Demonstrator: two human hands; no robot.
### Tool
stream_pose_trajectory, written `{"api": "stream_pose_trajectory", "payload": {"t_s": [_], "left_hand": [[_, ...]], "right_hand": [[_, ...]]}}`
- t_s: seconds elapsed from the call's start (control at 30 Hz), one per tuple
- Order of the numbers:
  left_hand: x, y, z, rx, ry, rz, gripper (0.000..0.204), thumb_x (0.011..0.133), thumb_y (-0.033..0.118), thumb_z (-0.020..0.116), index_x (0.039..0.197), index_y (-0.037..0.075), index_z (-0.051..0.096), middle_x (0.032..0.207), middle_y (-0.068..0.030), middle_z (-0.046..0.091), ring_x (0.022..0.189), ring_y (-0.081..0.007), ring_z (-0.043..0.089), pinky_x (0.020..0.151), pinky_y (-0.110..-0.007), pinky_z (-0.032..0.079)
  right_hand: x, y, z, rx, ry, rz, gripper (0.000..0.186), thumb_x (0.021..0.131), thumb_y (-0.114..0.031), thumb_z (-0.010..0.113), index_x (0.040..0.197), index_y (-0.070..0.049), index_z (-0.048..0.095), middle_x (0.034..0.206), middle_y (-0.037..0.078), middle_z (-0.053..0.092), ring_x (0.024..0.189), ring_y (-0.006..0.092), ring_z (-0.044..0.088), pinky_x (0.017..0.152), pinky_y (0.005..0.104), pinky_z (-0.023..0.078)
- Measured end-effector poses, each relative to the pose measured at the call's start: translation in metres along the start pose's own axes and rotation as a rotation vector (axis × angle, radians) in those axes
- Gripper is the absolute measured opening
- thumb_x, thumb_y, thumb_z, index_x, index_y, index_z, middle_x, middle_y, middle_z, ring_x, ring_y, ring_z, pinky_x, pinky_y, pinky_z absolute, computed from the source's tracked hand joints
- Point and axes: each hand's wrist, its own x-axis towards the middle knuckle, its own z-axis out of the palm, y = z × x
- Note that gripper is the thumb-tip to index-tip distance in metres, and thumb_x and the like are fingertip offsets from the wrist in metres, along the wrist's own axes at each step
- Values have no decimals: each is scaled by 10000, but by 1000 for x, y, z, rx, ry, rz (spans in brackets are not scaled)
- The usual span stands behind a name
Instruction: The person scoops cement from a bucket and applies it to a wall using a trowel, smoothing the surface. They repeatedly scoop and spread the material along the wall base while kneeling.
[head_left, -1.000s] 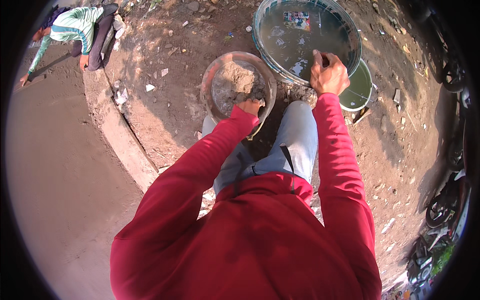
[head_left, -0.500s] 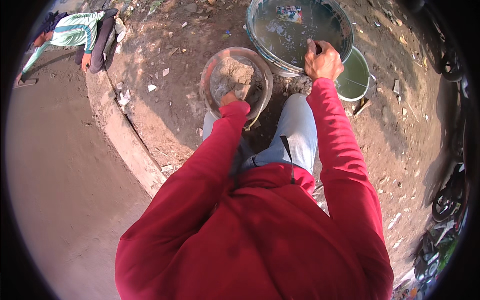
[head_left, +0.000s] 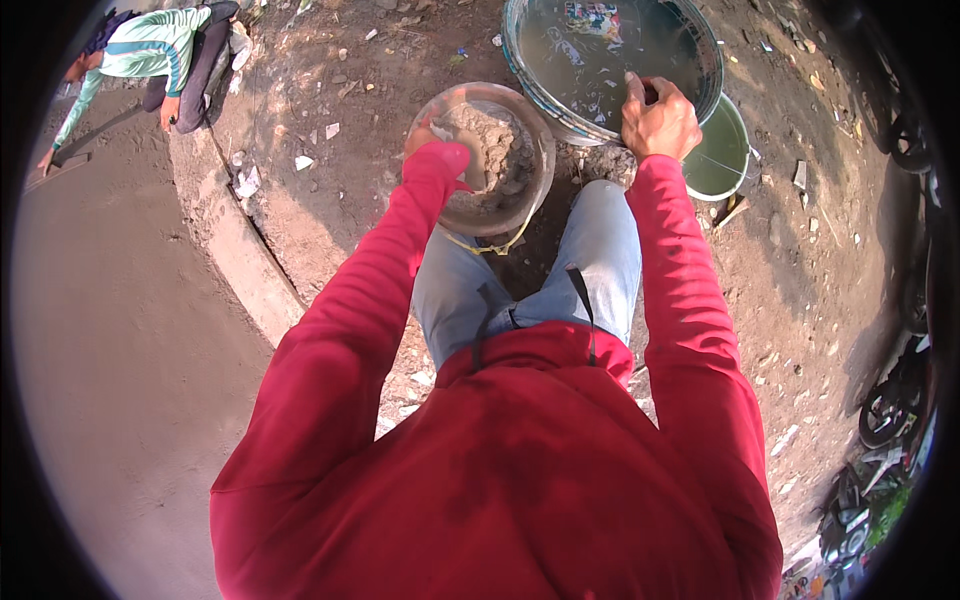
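A round bucket of wet grey-brown mortar stands in front of my knees, its yellow handle hanging on the near side. My left hand is at this bucket's left rim; the sleeve and wrist hide most of its fingers, so its grip is unclear. To the right, my right hand is closed over the near rim of a large bucket, thumb raised and fingers curled. Cloudy water fills that bucket, and a colourful wrapper floats in it.
A smaller pail of greenish water stands right of the large bucket. Smooth wet concrete spreads at left, edged by a pale board. Another person crouches at far left, reaching over the concrete. Parked motorbikes line the right edge.
My left hand has moved from inside the mortar bucket's near side out to its left rim. More of the mortar and the yellow handle shows. My right hand stays on the large bucket's rim.
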Motion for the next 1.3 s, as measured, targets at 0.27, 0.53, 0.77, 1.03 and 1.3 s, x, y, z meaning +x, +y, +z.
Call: {"api": "stream_pose_trajectory", "payload": {"t_s": [0.27,0.53,0.77,1.03,1.3], "left_hand": [[-12,-33,113,85,234,-283,237,657,199,763,798,25,683,853,-212,676,846,-362,663,769,-404,529],[-30,-36,110,423,-25,455,213,686,117,653,874,19,630,886,-216,661,846,-369,653,750,-438,526],[-51,-69,63,505,-162,852,198,674,102,633,848,16,593,806,-201,643,767,-382,645,688,-460,516],[-26,-1,-53,225,-22,246,328,660,96,667,981,27,674,869,-226,669,870,-392,649,799,-433,519],[58,-61,46,250,12,-23,335,685,146,692,995,20,675,1007,-218,662,1008,-354,626,869,-411,501]], "right_hand": [[-4,-6,3,-25,-15,73,299,771,-396,687,859,-115,739,771,70,705,754,269,675,726,355,503],[-2,-17,-2,-52,27,36,256,770,-351,680,806,-102,731,756,78,701,721,281,675,700,376,508],[-5,-19,-4,-29,-12,18,270,775,-362,670,832,-106,731,783,92,701,745,295,673,715,387,509],[-3,-12,-4,-43,19,41,258,783,-358,674,831,-112,737,790,93,702,751,298,675,722,391,509],[-5,-18,6,-66,42,43,251,770,-361,700,822,-119,741,801,99,704,745,300,674,706,389,506]]}}
